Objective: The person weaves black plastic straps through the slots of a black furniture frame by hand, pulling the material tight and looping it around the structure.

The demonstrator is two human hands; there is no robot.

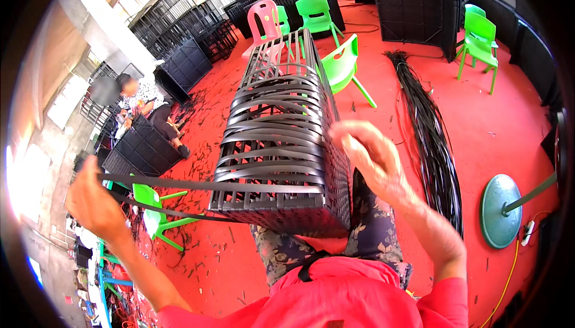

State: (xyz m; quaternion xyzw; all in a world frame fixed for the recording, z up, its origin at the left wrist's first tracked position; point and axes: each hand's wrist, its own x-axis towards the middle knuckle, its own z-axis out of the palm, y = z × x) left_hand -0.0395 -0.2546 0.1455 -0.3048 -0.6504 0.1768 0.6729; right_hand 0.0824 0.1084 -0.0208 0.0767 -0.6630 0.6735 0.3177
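Observation:
A black box-shaped frame (338, 172), its sides woven from flat plastic strips, stands before me between my knees. Loose bowed strips (272, 125) cross the bars of its upper face. Out to the left, my left hand (94, 202) is closed around a black plastic strip (159, 182). Two lengths of it run from that hand to the frame's near end, one across the top and one lower down. Beside the frame's right side is my right hand (374, 160), its fingers loosely bent and apart, with nothing visible in them.
A long bundle of black strips (428, 130) lies on the red floor to the right. Green chairs (342, 67) and a pink chair (263, 19) stand beyond the frame. Another person (147, 97) sits at far left by woven panels. A round green base (501, 211) is at right.

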